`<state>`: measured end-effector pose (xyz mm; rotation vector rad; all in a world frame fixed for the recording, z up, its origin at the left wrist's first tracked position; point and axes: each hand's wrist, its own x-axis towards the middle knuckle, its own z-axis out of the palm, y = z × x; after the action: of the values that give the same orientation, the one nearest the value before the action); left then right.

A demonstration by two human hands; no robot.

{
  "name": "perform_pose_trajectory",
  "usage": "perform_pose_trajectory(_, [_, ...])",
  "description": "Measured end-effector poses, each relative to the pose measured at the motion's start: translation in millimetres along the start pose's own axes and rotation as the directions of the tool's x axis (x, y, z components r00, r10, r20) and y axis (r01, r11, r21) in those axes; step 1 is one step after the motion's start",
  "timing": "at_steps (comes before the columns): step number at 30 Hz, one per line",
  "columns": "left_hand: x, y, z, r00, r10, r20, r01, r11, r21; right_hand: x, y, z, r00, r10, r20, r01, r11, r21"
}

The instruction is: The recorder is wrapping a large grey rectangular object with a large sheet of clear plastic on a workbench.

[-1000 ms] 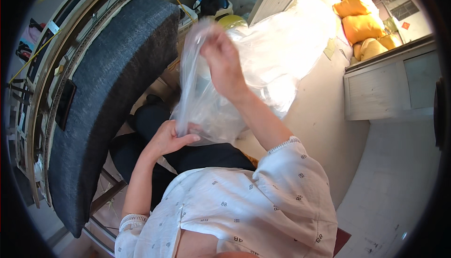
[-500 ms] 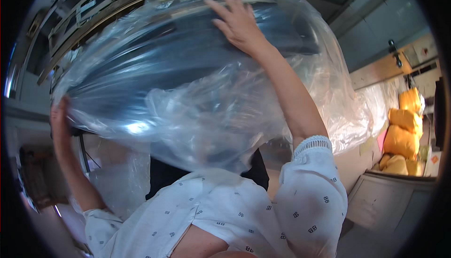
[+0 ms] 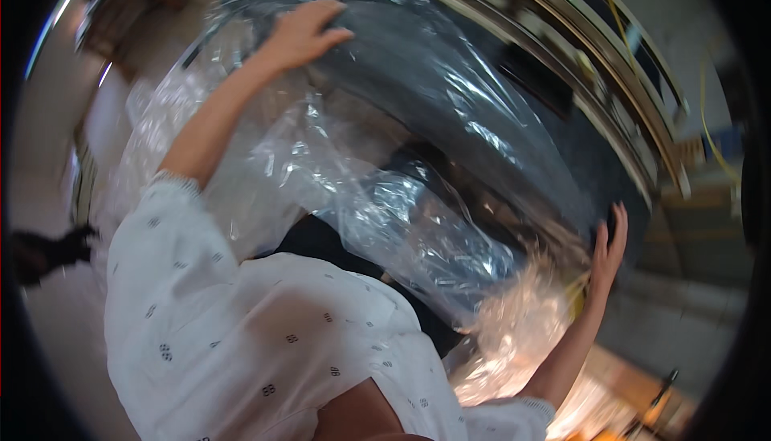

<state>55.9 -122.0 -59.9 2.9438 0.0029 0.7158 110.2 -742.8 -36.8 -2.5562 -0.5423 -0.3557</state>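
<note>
A large, crumpled clear plastic film [image 3: 313,144] lies over a long dark grey surface [image 3: 385,27] in front of me. My left hand [image 3: 303,35] rests on the film near the far left part of the surface, fingers stretched out and thumb apart. At the right end, my right hand [image 3: 610,244] touches the edge of the dark surface with its fingers extended. Whether film lies under those fingertips is hard to make out. Loose folds of film droop toward my waist, and more bunches up beside my right forearm.
Beyond the surface run long metal rails [image 3: 618,55] of a machine frame, with a black block [image 3: 536,79] near them. A yellow cord [image 3: 711,136] hangs at the far right. Orange items [image 3: 622,381] show at lower right. A dark object [image 3: 52,252] sits at the left rim, blurred.
The view has swung round, tilting the surface. My left hand has gone from the left edge onto the film. The right one has moved from the film's far middle to the right end.
</note>
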Motion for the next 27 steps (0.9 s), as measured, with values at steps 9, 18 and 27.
perform_pose_trajectory(9, [5.5, -9.5, -13.6, 0.985, -0.116, -0.128, 0.125, 0.991, 0.058, 16.5, -117.7, 47.5, 0.953, -0.275, 0.128, 0.268, 0.961, 0.074])
perform_pose_trajectory(18, [36.7, -65.7, -39.9, 0.979, -0.161, 0.126, 0.087, 0.884, 0.459, -2.0, -97.1, 12.4, 0.969, 0.201, 0.145, -0.241, 0.634, 0.735])
perform_pose_trajectory(27, [37.7, -96.8, -21.0, 0.930, -0.366, 0.040, 0.328, 0.874, 0.360, -99.4, 1.6, -2.8, 0.520, 0.348, 0.780, -0.471, 0.878, -0.078])
